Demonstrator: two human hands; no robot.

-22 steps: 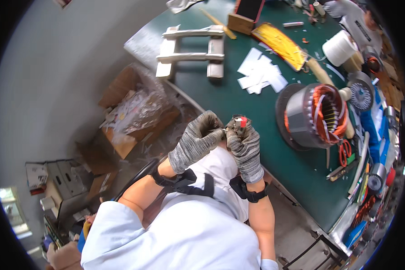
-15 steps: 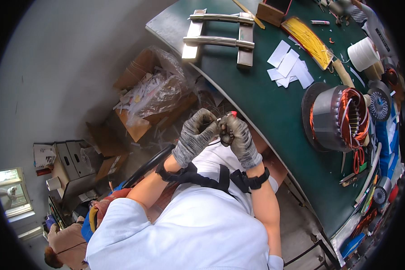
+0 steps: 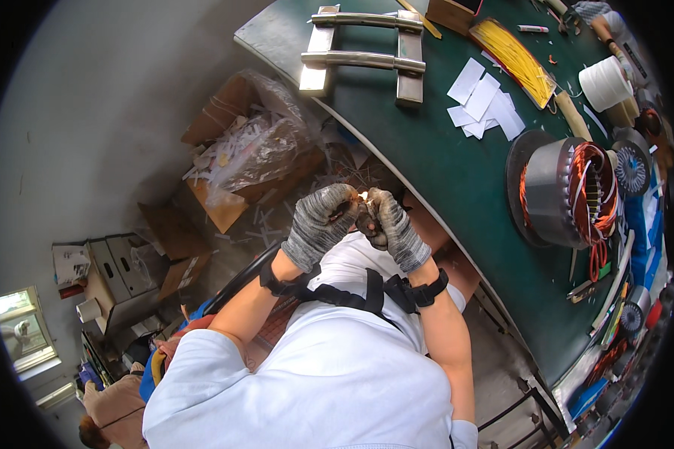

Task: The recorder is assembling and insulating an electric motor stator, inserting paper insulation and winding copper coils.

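My left hand (image 3: 320,224), in a grey knitted glove, is closed with its fingertips pinched together over my lap. Close beside it, my right hand (image 3: 398,233), gloved likewise with dark-stained fingers, is also closed. A small bright orange-white spot (image 3: 364,196), looking like a little flame, shows between the two sets of fingertips. Whatever each hand grips is too small or too hidden by the fingers to name. Both hands are held in the air in front of the bench's near edge, touching nothing on it.
On the green bench (image 3: 457,191) stand a wire-wound motor stator (image 3: 554,191), a metal frame with two bars (image 3: 363,58), white paper slips (image 3: 481,101), a tray of yellow strips (image 3: 513,63) and a white spool (image 3: 605,84). A scrap-filled carton (image 3: 221,206) sits on the floor left. Other people are nearby.
A red tip at my right fingers no longer shows; a bright glow has appeared between the hands. Both hands stay nearly in place, while the whole view has shifted slightly.
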